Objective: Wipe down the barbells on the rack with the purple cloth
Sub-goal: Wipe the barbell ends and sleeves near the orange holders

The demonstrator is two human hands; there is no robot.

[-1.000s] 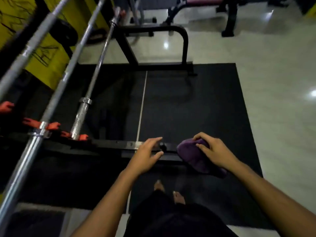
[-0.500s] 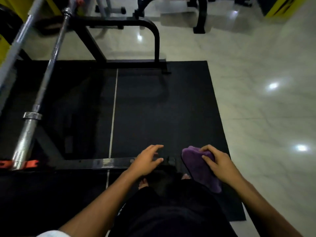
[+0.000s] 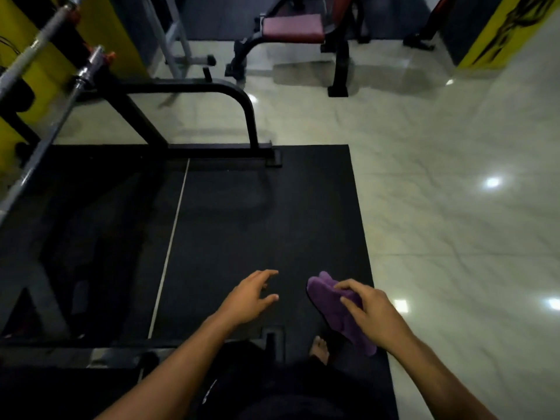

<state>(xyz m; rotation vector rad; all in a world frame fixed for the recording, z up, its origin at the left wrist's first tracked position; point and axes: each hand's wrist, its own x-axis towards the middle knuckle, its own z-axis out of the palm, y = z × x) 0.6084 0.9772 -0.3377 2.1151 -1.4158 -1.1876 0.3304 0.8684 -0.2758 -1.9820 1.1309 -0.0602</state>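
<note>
My right hand (image 3: 371, 313) grips the purple cloth (image 3: 331, 307), which is folded and hangs down under my palm. Beside it, my left hand (image 3: 250, 298) floats over the black mat with fingers spread and nothing in it. Two steel barbells lie on the black rack (image 3: 194, 89) at the far left: one barbell (image 3: 45, 144) runs diagonally from the upper left toward the left edge, and a second barbell (image 3: 22, 59) shows above it. Both hands are well to the right of the bars and touch neither.
A black rubber mat (image 3: 257, 222) covers the floor under my hands, with glossy pale tile (image 3: 454, 222) to the right. A bench with a maroon pad (image 3: 292, 28) stands at the back. Yellow wall panels (image 3: 497, 31) flank the room. The rack's base bar (image 3: 106, 353) crosses the lower left.
The view has swung right and up, so the barbells slid to the left edge. Both hands have come off the rack's base bar and now hover over the mat, cloth still held.
</note>
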